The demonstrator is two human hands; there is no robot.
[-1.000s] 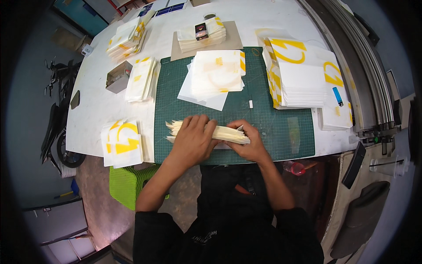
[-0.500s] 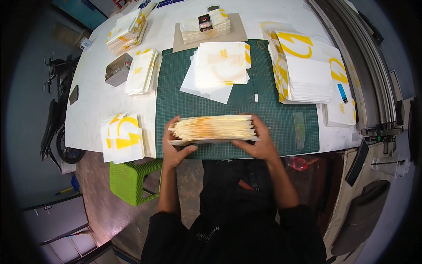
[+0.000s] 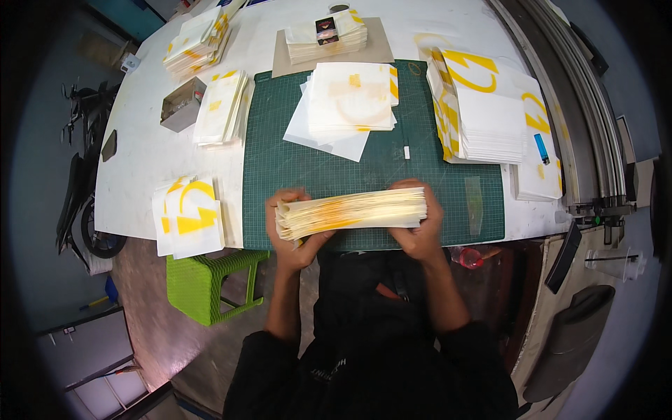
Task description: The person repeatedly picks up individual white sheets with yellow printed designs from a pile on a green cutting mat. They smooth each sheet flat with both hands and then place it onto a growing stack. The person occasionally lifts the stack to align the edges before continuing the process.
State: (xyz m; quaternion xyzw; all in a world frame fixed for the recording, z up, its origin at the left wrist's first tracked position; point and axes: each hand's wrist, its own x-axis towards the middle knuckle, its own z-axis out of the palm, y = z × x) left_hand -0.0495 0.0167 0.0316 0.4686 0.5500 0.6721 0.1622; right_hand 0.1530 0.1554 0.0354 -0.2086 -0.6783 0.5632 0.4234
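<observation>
A thick stack of paper bags (image 3: 353,212), white with yellow and orange marks along its layered edges, is held between my two hands over the front of the green cutting mat (image 3: 273,140). My left hand (image 3: 294,241) wraps around its left end, thumb on the near side. Around the right end closes my right hand (image 3: 422,234), fingers behind and thumb in front. The stack tilts, its right end a little higher. Beyond it on the mat lies a pile of white printed sheets (image 3: 350,98), loosely fanned at the lower left.
Tall folded stacks (image 3: 483,105) stand at the right, with a blue lighter (image 3: 541,148) beside them. Smaller piles (image 3: 222,108) and a grey box (image 3: 183,105) are at the left. A green stool (image 3: 210,287) stands below the table edge, and metal rollers (image 3: 588,105) line the right side.
The stack has shifted slightly right and tipped from nearly level, right end up. Both hands have moved with it, still gripping its ends. My view has shifted a little.
</observation>
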